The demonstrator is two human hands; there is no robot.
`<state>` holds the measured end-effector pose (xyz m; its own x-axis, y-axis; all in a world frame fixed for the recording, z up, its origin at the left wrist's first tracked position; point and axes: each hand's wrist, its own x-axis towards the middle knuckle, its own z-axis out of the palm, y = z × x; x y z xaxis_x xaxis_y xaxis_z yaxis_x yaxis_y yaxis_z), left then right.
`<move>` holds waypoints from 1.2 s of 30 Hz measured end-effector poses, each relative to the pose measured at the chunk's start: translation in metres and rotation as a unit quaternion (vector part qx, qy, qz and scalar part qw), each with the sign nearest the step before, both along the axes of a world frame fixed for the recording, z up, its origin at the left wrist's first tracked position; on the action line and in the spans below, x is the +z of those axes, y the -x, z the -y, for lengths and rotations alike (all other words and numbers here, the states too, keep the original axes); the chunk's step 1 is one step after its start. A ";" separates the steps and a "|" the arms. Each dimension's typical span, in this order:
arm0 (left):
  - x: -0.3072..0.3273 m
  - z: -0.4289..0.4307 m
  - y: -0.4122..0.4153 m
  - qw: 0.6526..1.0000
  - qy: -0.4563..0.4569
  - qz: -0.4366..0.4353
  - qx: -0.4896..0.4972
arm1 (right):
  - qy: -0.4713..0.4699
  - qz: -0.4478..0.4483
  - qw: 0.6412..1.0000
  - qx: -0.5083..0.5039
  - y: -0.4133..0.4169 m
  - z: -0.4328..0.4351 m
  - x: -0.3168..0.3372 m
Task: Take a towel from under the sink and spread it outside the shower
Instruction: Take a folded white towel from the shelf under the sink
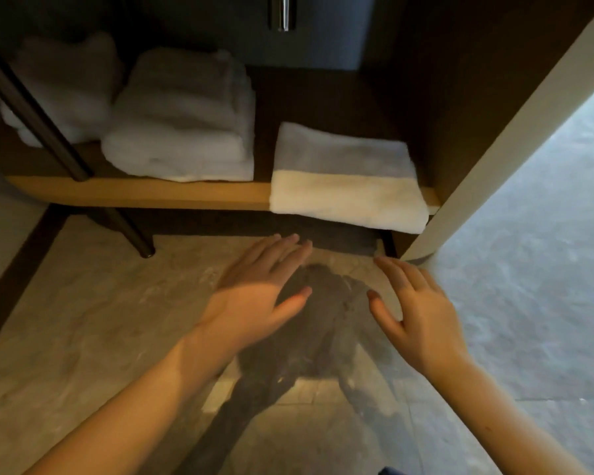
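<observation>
a low wooden shelf (134, 193) under the sink holds stacked white towels (182, 132); a single folded towel (347, 186) lies at its right end, overhanging the edge. over the stone floor (83, 320), the left hand (254, 296) and right hand (415, 313) hover open, fingers spread, holding nothing.

At twelve o'clock a shiny metal pipe (281, 12) hangs. Below it, soft, fluffy terry-cloth towels (186, 121) and a flatter folded towel (347, 180) lie on a matt, smooth wooden shelf (134, 192). At six o'clock, veined stone floor (100, 320) looks faintly glossy.
</observation>
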<state>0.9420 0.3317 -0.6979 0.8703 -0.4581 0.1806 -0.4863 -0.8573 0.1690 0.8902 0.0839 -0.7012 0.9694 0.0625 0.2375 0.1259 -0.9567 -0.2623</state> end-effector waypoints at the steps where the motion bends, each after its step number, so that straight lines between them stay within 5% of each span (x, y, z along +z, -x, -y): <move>1: 0.011 0.003 -0.010 1.000 -0.001 0.023 0.009 | -0.010 0.022 1.000 -0.003 -0.008 0.004 0.013; 5: 0.044 0.016 -0.056 0.992 0.061 0.107 -0.015 | -0.056 0.084 0.994 -0.030 -0.059 0.017 0.048; 16: 0.004 0.045 -0.147 0.998 0.025 -0.036 0.039 | -0.008 -0.005 0.999 -0.043 -0.158 0.030 0.008; 28: -0.019 0.049 -0.135 0.992 0.118 -0.030 0.045 | -0.079 0.007 0.995 -0.063 -0.157 0.034 -0.019; 36: -0.030 0.060 -0.105 0.968 0.194 -0.014 0.158 | -0.134 0.008 0.986 -0.102 -0.138 0.031 -0.029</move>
<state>1.0472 0.2715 -0.7275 0.9629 -0.0703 0.2607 -0.2007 -0.8321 0.5170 1.0280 0.0525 -0.7299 0.9516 -0.1997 0.2338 -0.0557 -0.8596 -0.5079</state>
